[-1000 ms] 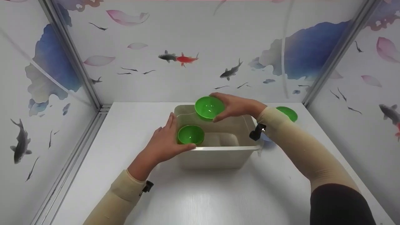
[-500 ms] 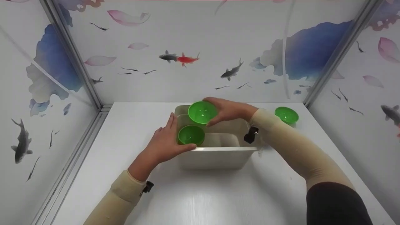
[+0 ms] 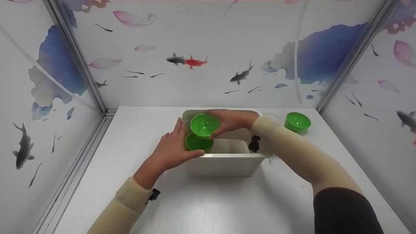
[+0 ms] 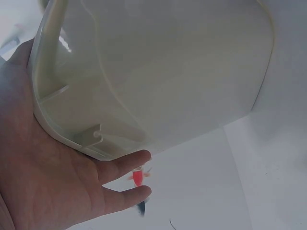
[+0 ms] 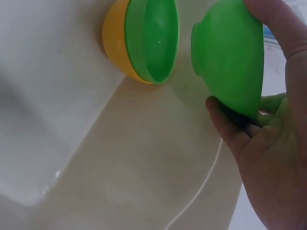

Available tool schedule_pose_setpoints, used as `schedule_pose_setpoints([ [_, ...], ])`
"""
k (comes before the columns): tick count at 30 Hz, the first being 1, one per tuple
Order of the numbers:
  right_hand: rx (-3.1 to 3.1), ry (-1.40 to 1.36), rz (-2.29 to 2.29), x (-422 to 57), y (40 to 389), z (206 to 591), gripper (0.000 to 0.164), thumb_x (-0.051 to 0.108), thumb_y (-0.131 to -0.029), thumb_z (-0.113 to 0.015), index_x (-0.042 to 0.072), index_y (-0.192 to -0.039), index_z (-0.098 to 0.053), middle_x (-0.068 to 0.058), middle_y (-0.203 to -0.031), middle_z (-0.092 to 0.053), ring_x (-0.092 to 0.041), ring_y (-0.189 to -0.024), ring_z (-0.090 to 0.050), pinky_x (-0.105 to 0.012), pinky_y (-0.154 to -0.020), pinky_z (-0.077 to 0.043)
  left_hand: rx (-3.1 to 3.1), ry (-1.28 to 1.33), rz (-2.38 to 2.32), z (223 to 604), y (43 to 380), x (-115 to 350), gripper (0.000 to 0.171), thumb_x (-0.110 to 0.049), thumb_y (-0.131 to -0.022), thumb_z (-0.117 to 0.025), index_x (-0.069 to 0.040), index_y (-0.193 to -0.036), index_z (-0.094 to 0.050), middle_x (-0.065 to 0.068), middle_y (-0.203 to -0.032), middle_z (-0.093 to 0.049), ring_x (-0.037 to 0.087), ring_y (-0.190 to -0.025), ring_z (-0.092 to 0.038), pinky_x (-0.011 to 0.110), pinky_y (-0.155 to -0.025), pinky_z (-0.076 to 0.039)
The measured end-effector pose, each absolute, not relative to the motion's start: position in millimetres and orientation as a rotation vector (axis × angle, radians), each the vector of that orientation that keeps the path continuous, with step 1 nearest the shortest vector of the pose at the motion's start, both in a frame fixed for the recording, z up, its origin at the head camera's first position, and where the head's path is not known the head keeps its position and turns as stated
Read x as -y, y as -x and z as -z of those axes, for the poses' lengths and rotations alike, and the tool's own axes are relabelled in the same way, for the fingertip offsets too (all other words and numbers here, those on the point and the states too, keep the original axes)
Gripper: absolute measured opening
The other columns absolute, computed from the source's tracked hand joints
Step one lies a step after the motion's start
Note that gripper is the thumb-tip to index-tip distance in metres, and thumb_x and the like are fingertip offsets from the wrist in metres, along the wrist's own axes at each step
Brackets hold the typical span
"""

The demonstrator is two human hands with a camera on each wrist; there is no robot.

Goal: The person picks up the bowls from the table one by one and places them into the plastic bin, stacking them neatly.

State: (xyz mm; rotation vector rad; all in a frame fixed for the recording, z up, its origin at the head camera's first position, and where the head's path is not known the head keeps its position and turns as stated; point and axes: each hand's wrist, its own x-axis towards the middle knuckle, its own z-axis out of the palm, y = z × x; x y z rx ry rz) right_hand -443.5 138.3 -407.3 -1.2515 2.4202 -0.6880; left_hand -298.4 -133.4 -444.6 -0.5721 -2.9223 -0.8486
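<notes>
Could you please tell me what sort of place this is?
It looks like a small walled work booth, perhaps for recordings: a white table, fish-printed panels on three sides, and grey posts at the back corners.

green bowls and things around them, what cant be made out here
Orange bowl: inside hidden by the nested green bowl, right wrist view.
Translucent object: identity unclear, partly covered by the right beige sleeve, head view.
Blue patch: too small and blurred beside the held green bowl, right wrist view.

Yellow bowl [image 5: 113, 36] mostly hidden (its inside entirely).
</notes>
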Motion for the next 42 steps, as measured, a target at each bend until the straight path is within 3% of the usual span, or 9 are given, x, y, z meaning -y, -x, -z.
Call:
schedule_pose_setpoints([
  [7, -2.424, 1.290, 0.598, -129, 444, 417, 0.097, 0.047, -0.084, -0.098, 0.012, -0.161, -0.050, -0.003, -0.142, -0.066, -0.020, -0.129, -0.063, -0.044, -0.116, -0.047, 2.935, 0.558, 0.833, 446, 299, 133, 0.142, -0.098, -0.081, -0.061, -0.006, -0.178, -0.013, 0.021, -0.184, -0.010, 0.040, -0.160, -0.040, 0.067, -0.126, -0.031],
  [17, -2.445, 1.222, 0.464, -121, 444, 427, 0.105, 0.051, -0.086, -0.095, 0.011, -0.168, -0.042, -0.005, -0.154, -0.060, -0.023, -0.142, -0.056, -0.045, -0.123, -0.041, 2.952, 0.529, 0.820, 447, 300, 132, 0.149, -0.099, -0.079, -0.062, -0.001, -0.177, -0.008, 0.018, -0.185, -0.007, 0.042, -0.158, -0.042, 0.063, -0.127, -0.033],
  [21, -2.455, 1.211, 0.395, -119, 444, 430, 0.110, 0.053, -0.086, -0.093, 0.015, -0.173, -0.037, -0.005, -0.163, -0.054, -0.024, -0.148, -0.051, -0.046, -0.125, -0.038, 2.957, 0.516, 0.822, 448, 300, 132, 0.149, -0.100, -0.079, -0.061, -0.003, -0.177, -0.008, 0.017, -0.185, -0.007, 0.043, -0.157, -0.042, 0.063, -0.127, -0.033],
  [31, -2.443, 1.255, 0.358, -114, 446, 436, 0.120, 0.055, -0.083, -0.096, 0.031, -0.177, -0.027, -0.003, -0.163, -0.054, -0.024, -0.144, -0.054, -0.049, -0.121, -0.042, 2.952, 0.512, 0.826, 449, 301, 134, 0.149, -0.101, -0.078, -0.060, -0.004, -0.178, -0.007, 0.016, -0.185, -0.007, 0.043, -0.157, -0.042, 0.062, -0.127, -0.033],
  [42, -2.405, 1.174, 0.341, -109, 445, 444, 0.119, 0.057, -0.085, -0.094, 0.031, -0.177, -0.025, -0.004, -0.166, -0.050, -0.023, -0.147, -0.052, -0.046, -0.123, -0.039, 2.963, 0.503, 0.829, 447, 300, 133, 0.147, -0.099, -0.079, -0.062, -0.004, -0.178, -0.008, 0.015, -0.185, -0.006, 0.038, -0.159, -0.041, 0.062, -0.128, -0.032],
])
